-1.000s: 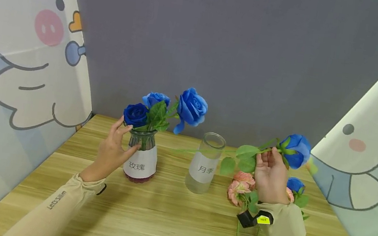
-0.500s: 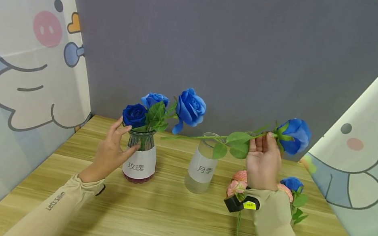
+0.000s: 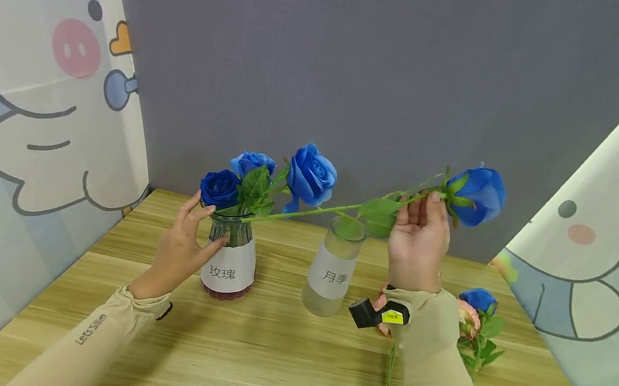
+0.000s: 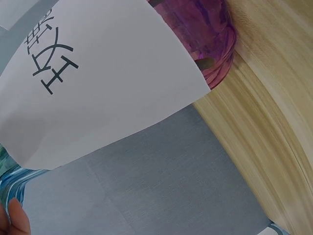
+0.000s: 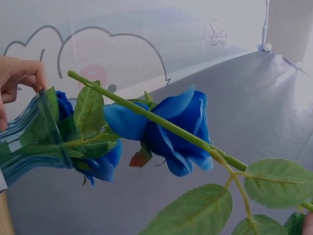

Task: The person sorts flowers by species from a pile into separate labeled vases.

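Step in hand, as judged: adding 1 more stem to a partly filled vase. Held rose (image 3: 476, 196): blue, in the air right of the vases, stem slanting down leftward, its cut end near the fluted vase's mouth and apparently not inside.

Right hand (image 3: 419, 239): fingers closed in a pinch on that stem, just under the bloom. Left hand (image 3: 183, 251): thumb and fingers curved about the neck and rim of the fluted vase (image 3: 233, 258), label 玫瑰, 3 blue roses (image 3: 312, 175) standing in it. Next move would seem to call for tipping the stem steeper and guiding its end past the leaves into the mouth, vase held steady.

Straight glass vase (image 3: 328, 269): label 月季, upright, no flowers visible in it.

Bench (image 3: 273, 354): wood-grain top. At its right, pink flowers (image 3: 469, 318) and 1 loose blue rose (image 3: 478, 300), partly hidden by the right sleeve.

Room: grey back panel (image 3: 372, 95); 2 side panels (image 3: 30, 91) printed with pale cartoon animals.
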Available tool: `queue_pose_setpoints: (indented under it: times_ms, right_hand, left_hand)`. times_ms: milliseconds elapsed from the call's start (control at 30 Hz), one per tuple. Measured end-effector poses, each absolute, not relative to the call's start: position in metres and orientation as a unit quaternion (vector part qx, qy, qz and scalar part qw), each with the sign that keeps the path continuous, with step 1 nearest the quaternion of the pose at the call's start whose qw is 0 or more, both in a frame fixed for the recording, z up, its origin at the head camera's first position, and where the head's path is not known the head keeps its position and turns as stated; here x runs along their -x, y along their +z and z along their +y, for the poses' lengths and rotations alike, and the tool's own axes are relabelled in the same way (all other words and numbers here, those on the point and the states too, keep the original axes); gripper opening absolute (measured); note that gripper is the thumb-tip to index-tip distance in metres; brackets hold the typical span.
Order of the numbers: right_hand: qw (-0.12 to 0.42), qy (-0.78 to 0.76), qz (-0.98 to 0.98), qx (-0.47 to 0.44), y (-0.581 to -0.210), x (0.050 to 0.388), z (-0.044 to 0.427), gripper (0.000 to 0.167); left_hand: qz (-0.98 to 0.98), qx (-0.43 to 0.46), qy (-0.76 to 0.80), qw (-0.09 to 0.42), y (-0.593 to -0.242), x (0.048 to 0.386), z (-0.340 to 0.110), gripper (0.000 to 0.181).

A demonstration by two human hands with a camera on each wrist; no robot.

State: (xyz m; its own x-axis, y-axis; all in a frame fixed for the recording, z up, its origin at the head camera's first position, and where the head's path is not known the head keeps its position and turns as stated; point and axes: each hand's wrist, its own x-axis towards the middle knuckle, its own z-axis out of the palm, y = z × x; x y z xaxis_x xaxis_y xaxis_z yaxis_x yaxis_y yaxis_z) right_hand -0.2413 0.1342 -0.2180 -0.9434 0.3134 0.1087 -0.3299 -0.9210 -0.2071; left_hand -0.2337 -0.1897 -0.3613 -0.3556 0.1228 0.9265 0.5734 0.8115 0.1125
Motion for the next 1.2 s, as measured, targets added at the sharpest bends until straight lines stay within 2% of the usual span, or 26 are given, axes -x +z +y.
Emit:
queue_pose_setpoints:
  times_ms: [233, 333, 433, 567, 667, 833, 967, 1200]
  right_hand:
    - [0.19, 0.971, -0.119, -0.079, -0.212, 0.238, 0.118, 0.006]
    - [0.195, 0.97, -0.124, -0.074, -0.209, 0.236, 0.115, 0.005]
    - [0.224, 0.963, -0.129, -0.081, -0.203, 0.234, 0.107, 0.004]
    - [0.276, 0.942, -0.149, -0.114, -0.195, 0.23, 0.09, 0.011]
    - [0.298, 0.929, -0.164, -0.143, -0.191, 0.227, 0.077, 0.017]
    - [0.338, 0.91, -0.162, -0.176, -0.184, 0.221, 0.059, 0.028]
    - [0.361, 0.896, -0.161, -0.204, -0.18, 0.214, 0.048, 0.03]
    - [0.404, 0.853, -0.186, -0.272, -0.183, 0.206, 0.04, 0.031]
  left_hand:
    - [-0.803, 0.206, -0.21, 0.518, -0.362, 0.23, -0.191, 0.079]
    - [-0.799, 0.216, -0.221, 0.516, -0.366, 0.228, -0.19, 0.066]
    - [-0.795, 0.222, -0.221, 0.519, -0.367, 0.229, -0.191, 0.056]
    - [-0.791, 0.227, -0.219, 0.524, -0.364, 0.232, -0.192, 0.06]
    - [-0.788, 0.227, -0.224, 0.527, -0.363, 0.233, -0.192, 0.056]
    - [-0.786, 0.229, -0.228, 0.527, -0.362, 0.234, -0.191, 0.07]
    - [-0.784, 0.231, -0.227, 0.53, -0.362, 0.235, -0.191, 0.055]
    - [-0.786, 0.227, -0.225, 0.529, -0.362, 0.234, -0.192, 0.056]
